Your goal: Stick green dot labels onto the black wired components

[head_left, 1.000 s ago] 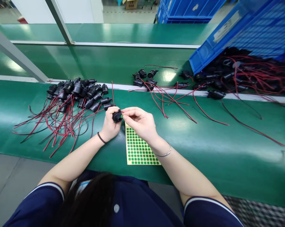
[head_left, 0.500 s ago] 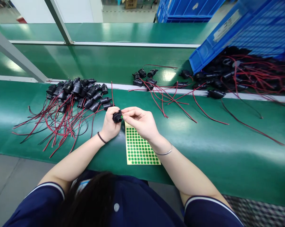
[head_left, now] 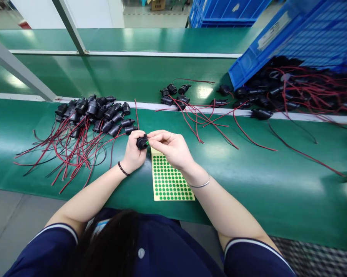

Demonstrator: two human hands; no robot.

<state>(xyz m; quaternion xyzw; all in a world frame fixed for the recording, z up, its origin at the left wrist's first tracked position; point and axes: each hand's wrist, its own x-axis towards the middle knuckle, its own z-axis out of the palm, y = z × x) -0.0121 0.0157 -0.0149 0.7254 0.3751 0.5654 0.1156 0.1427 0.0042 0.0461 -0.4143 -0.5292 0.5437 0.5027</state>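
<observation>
Black socket clasped in left hand, right hand pinching it.

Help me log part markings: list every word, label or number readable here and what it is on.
No text can be read.
White label on the tilted blue crate: too blurred.
Cardboard box at the back: markings too small.
Badge on the person's chest: blurred.
Green dot sticker sheet: plain dots, no print.
</observation>
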